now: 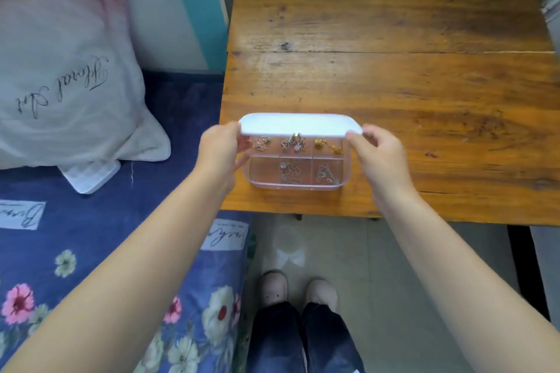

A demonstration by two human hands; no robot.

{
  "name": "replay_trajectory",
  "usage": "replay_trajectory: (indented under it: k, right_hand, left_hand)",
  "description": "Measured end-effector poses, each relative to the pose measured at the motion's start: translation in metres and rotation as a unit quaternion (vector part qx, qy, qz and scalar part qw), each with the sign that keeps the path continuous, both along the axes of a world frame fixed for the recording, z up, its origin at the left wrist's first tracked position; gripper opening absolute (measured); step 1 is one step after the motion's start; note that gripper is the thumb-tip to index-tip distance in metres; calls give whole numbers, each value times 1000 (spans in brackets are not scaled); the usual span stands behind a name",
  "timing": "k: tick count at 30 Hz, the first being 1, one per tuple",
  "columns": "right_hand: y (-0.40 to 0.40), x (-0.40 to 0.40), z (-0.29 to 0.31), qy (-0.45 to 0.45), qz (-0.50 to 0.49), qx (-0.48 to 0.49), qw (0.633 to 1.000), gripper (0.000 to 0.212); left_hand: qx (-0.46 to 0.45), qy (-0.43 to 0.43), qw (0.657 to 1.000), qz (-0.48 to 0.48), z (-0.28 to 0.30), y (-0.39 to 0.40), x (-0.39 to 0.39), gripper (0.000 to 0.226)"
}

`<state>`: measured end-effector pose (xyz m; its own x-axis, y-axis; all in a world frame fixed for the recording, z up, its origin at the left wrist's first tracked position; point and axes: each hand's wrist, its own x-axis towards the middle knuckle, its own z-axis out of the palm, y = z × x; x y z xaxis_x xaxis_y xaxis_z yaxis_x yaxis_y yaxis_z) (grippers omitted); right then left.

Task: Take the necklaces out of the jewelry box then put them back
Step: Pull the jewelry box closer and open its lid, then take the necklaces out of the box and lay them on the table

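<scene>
Clear plastic jewelry box [298, 183] is sitting near the wooden table's [394, 70] front edge, long axis running left-right. Left hand [219, 150] and right hand [383, 157] are each pinching one short end of the white lid [298, 126], tilted up over the box's far half. Necklaces [292, 172], fine tangled chains, are lying in the compartments below, just inside both hands.

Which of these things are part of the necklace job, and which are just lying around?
Job: jewelry box, its lid, necklaces, left hand, right hand holding the lid.

Lying about: pillow, white case, floral bedsheet.
</scene>
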<state>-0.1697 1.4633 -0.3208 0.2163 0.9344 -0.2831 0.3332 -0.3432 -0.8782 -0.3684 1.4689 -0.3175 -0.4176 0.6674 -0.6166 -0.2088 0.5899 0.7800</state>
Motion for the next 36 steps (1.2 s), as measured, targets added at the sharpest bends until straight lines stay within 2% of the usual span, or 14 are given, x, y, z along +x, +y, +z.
replay_trajectory:
  k: [2,4,6,8,10,12,14,16,19,22,26,32,34,36]
  right_hand:
    - [23,1,12,-25,-5,73,997,33]
    - [51,-2,14,-48,10,89,995,32]
    - [74,-5,7,-52,34,54,997,29]
    - [83,-8,-3,-74,73,17,994,28]
    - [76,-8,-13,-151,128,33,980,25]
    - [58,-6,-22,-258,224,73,937,18]
    - [41,-4,-27,-354,345,77,866,15]
    - [33,-5,-31,-422,438,38,793,18]
    - [31,-14,-37,-482,499,-3,720,16]
    - [34,-18,-39,-514,508,13,691,18]
    - [35,-7,-34,-559,470,23,683,17]
    - [33,-4,-33,-579,467,-23,668,23]
    - [34,-8,-33,-585,483,-60,649,28]
    - [33,-15,-36,-589,495,-75,634,29]
  left_hand:
    - [56,49,996,-43,11,24,-5,23]
    - [110,193,963,-154,12,44,-7,23]
    - [117,345,884,-292,3,58,-8,29]
    - [67,427,810,-397,-11,59,-9,34]
    - [39,495,743,-449,-24,46,-10,31]
    - [76,531,697,-476,-35,24,-11,25]
    - [138,521,664,-518,-42,4,-6,14]
    - [151,503,639,-562,-47,-3,2,9]
    - [64,496,631,-593,-52,5,16,19]
    - [-6,489,650,-582,-57,12,24,24]
    - [-62,526,596,-604,-58,16,41,26]
    - [-87,505,609,-605,-60,14,47,30]
    - [-79,500,611,-608,-58,11,44,30]
    - [-62,494,628,-598,-59,9,41,26]
